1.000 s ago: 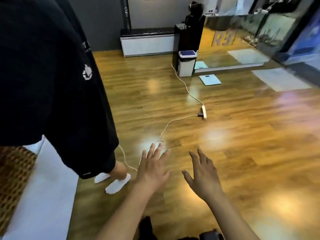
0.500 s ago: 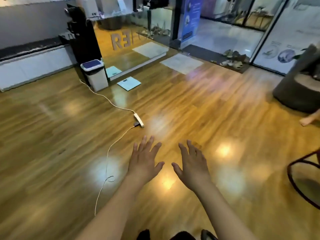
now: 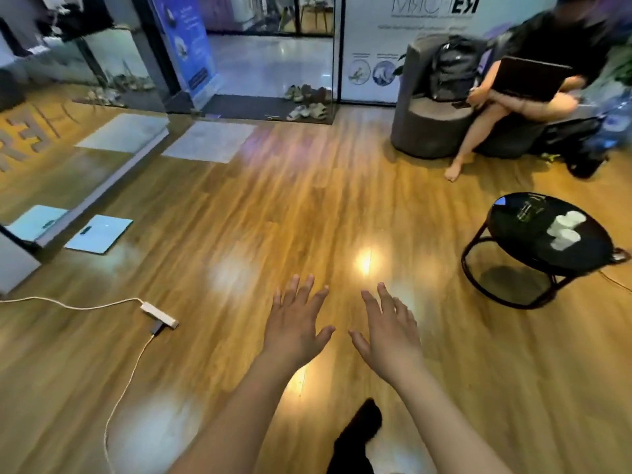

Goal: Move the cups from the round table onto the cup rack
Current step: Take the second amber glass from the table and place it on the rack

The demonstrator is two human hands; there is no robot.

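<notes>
A low round black table (image 3: pixel 513 230) stands on the wooden floor at the right. Two white cups (image 3: pixel 566 227) sit close together on its right part, beside a small dark object (image 3: pixel 528 210) I cannot identify. My left hand (image 3: pixel 295 328) and my right hand (image 3: pixel 390 333) are held out in front of me over the floor, palms down, fingers spread, holding nothing. Both hands are well to the left of the table and apart from it. No cup rack is in view.
A person sits on a dark round seat (image 3: pixel 431 131) at the back right with a laptop, one bare foot on the floor. A white power strip (image 3: pixel 159 314) and its cable lie on the floor at the left. A blue scale (image 3: pixel 99 233) lies further left.
The view has swung to the right: the round table with the cups and the seated person have come into sight. My hands stay spread and empty in front of me.
</notes>
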